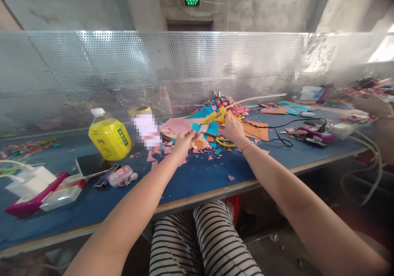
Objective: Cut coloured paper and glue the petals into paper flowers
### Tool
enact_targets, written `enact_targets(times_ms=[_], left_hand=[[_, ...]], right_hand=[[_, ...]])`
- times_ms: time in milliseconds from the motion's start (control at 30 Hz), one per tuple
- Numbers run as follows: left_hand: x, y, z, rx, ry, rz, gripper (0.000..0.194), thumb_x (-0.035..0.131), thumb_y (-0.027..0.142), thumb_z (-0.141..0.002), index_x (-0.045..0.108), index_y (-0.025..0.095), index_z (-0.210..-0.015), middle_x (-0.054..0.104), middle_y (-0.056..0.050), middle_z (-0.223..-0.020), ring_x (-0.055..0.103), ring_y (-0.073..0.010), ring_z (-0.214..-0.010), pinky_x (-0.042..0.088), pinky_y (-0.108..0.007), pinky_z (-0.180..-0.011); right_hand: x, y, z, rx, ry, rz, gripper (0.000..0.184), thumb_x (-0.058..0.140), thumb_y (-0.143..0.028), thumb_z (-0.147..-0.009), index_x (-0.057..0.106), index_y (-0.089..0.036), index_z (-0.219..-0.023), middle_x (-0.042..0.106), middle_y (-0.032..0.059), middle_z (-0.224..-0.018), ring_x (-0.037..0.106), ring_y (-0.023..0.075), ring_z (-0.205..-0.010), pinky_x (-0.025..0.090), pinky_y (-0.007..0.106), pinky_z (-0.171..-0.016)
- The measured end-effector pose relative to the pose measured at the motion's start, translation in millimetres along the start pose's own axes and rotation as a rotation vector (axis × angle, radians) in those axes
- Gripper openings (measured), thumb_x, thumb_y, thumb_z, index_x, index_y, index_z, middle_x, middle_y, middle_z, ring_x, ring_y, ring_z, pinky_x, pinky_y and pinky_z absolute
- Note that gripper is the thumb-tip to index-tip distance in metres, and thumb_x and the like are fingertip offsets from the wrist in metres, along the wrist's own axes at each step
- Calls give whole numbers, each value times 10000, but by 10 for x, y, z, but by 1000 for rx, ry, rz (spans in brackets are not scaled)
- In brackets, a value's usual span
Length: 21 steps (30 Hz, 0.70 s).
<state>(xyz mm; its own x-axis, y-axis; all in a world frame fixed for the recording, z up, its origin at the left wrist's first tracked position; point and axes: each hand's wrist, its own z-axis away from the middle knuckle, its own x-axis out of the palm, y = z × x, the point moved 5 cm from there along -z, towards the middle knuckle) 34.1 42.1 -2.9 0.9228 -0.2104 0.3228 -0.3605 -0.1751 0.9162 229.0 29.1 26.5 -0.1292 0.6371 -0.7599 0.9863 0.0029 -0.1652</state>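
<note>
Pinching a small, flat blue paper piece (195, 126) in the left hand (184, 139) and gripping a smooth yellow plastic glue gun (213, 118) in the curled right hand (233, 126). Held over jagged paper scraps (150, 156), between the blue counter's (191, 182) front edge and the perforated metal screen (117, 65).

Yellow glue gun (212, 119), blue tabletop (197, 181), b/w striped trousers (212, 235).

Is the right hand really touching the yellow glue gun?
Touching. The head view shows the right hand gripping the yellow glue gun by its handle.
</note>
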Motion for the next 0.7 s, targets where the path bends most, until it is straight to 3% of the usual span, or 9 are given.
enact_targets(times_ms=[233, 700], left_hand=[[13, 24, 14, -33, 16, 26, 245, 748, 266, -567, 564, 118, -631, 597, 6, -610, 624, -119, -660, 495, -297, -776], [5, 150, 3, -87, 23, 35, 125, 665, 158, -672, 549, 112, -663, 588, 3, -645, 620, -104, -640, 493, -277, -753]], right_hand=[[31, -18, -4, 5, -36, 12, 346, 393, -397, -800, 431, -136, -1024, 598, 130, -946, 576, 246, -779, 372, 292, -573], [-17, 8, -28, -4, 54, 10, 305, 386, -375, -808, 430, -128, -983, 587, 120, -925, 560, 236, -749, 341, 282, -558]])
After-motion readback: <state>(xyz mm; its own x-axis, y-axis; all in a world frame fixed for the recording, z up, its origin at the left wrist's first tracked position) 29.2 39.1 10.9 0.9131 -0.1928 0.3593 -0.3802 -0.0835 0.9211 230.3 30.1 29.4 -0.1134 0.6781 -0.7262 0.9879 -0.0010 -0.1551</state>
